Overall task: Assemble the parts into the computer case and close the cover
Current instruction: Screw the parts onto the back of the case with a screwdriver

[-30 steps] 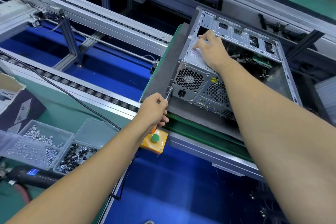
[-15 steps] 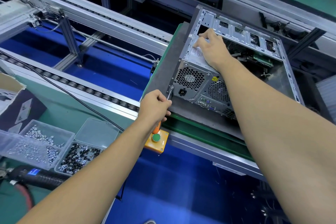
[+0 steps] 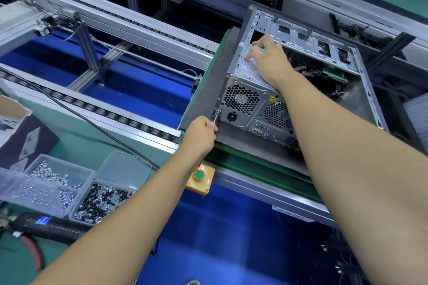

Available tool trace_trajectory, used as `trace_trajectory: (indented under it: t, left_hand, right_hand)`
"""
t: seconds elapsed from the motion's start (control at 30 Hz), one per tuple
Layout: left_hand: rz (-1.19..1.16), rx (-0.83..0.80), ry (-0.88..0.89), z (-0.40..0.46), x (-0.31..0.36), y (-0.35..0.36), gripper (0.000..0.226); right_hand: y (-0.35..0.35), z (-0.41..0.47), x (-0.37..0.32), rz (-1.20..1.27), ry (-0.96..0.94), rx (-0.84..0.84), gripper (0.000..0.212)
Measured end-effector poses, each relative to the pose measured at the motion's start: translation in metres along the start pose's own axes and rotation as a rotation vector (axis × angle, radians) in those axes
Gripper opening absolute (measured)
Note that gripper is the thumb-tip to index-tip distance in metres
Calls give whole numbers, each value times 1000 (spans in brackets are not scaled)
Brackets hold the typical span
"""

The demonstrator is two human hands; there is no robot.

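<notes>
**Screwing the power supply into the open case**

The computer case (image 3: 301,81) lies on its side on a grey pad (image 3: 208,90) that sits on a green-edged carrier on the conveyor line, its back panel facing the person and its open side up, with no cover on it. It takes up the right part of the pad; the left strip is bare.

The left hand (image 3: 201,133) is closed round the handle of a screwdriver (image 3: 216,117), whose metal shaft meets the lower left corner of the back panel, beside the power socket. The handle itself is hidden in the fist. The right hand (image 3: 268,60) rests on top of the power supply (image 3: 245,97) at the near left corner of the case, fingers spread and loosely bent, pressing down rather than gripping.

The case looks like thin sheet steel: stiff as a box, probably fairly heavy with parts fitted, with stamped edges that may be sharp. The frame rails and outer corners seem the safest places to hold; the circuit board and loose cables (image 3: 324,71) inside look fragile and are best left untouched. The pad should keep the case from sliding under the push of the tool, and the pressing hand helps.

On the green bench at lower left stand clear trays of screws (image 3: 55,187), silver and black, with a powered driver (image 3: 44,227) lying in front. A yellow box with a green button (image 3: 199,179) hangs from the near rail of the conveyor. Beyond are roller tracks, aluminium framing and a blue floor.
</notes>
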State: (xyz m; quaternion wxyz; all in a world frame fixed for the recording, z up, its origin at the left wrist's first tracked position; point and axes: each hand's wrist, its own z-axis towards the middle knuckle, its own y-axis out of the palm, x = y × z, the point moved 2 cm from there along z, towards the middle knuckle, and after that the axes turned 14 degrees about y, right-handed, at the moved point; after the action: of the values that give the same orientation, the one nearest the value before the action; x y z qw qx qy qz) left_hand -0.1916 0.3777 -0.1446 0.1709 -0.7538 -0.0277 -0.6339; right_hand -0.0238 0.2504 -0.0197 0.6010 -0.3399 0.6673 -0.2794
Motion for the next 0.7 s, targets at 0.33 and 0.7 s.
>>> trace_trajectory:
  t: [0.33,0.7]
  left_hand:
    - [-25,106,35,3,5,-6,15]
    - [13,62,72,6,-1,-7,19]
  right_hand:
    - [1,-2,-1,0,13,-11,29]
    - [0,-3,-1,14,6,-19,29]
